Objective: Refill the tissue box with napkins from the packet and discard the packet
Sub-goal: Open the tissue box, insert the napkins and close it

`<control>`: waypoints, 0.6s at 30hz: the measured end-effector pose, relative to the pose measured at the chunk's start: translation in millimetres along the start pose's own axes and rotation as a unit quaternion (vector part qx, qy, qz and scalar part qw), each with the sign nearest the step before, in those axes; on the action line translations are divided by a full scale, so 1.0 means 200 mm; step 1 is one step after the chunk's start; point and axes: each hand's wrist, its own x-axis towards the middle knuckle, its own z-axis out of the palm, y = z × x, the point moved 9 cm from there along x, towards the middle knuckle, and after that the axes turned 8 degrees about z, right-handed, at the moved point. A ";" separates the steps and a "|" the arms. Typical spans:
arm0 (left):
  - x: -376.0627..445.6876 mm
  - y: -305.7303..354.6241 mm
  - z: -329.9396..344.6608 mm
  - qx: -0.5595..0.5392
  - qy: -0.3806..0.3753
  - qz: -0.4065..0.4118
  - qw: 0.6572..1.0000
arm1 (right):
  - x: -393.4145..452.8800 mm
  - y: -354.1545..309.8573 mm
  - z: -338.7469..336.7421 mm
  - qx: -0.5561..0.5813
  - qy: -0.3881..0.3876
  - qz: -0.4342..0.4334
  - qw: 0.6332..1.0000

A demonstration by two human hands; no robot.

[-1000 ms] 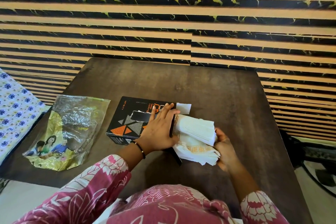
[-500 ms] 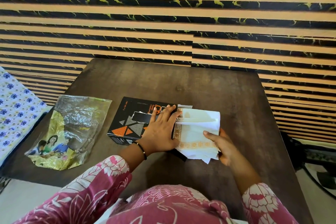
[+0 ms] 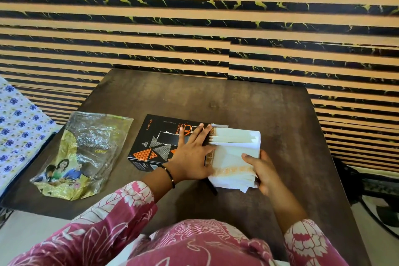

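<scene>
While left hand (image 3: 192,155) lies flat, fingers spread, on black tissue box (image 3: 155,140) at table (image 3: 269,119) centre, right hand (image 3: 262,170) clamps napkin stack (image 3: 233,153) at box's right end, maybe partly inside; empty packet (image 3: 84,153) lies well apart on left

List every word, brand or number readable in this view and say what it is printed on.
"INFINITY": white letters along the far left edge of the black tissue box.
"BODY SPRAY": seemingly, in tiny print on the box top; too small to be sure.
Large orange letters beside the left hand: partly covered, unreadable.
Empty packet: a small yellow label and a picture of people; the text is too blurred.
</scene>
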 end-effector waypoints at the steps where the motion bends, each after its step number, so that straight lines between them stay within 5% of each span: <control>1: 0.01 0.00 0.01 0.018 -0.026 -0.007 0.999 | 0.00 0.00 0.00 -0.018 0.003 0.003 1.000; 12: 0.09 0.06 0.04 0.168 -0.146 -0.068 0.973 | 0.01 -0.08 -0.04 -0.141 0.029 0.014 0.990; 15: 0.10 0.07 0.04 0.131 -0.145 -0.056 0.979 | -0.02 -0.07 -0.02 -0.167 -0.016 0.047 0.985; 18: 0.08 0.02 -0.06 0.008 -0.064 -0.038 0.997 | -0.04 -0.08 -0.01 -0.159 -0.034 0.041 0.986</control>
